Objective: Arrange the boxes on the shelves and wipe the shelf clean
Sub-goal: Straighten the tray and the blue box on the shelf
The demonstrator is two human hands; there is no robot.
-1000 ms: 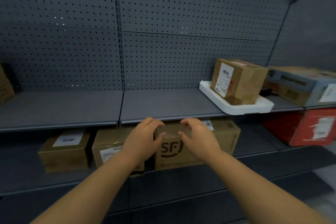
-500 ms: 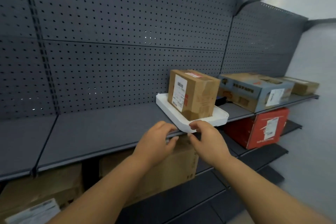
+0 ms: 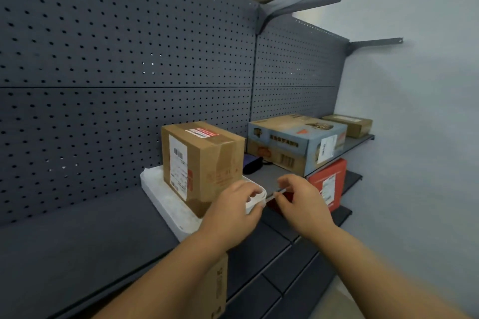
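Brown taped cardboard box (image 3: 204, 163) stands on white foam tray (image 3: 159, 195), on dark grey metal shelf (image 3: 77, 241). My left hand (image 3: 233, 212) grips the tray's near-right corner; right hand (image 3: 300, 202) just beside, loosely curled, holding nothing.

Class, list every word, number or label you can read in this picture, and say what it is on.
Brown box: white barcode label and red sticker, too blurred.
Blue box: dark characters and white label, unreadable.
Red box: shipping label, unreadable.
Nothing can be quoted.
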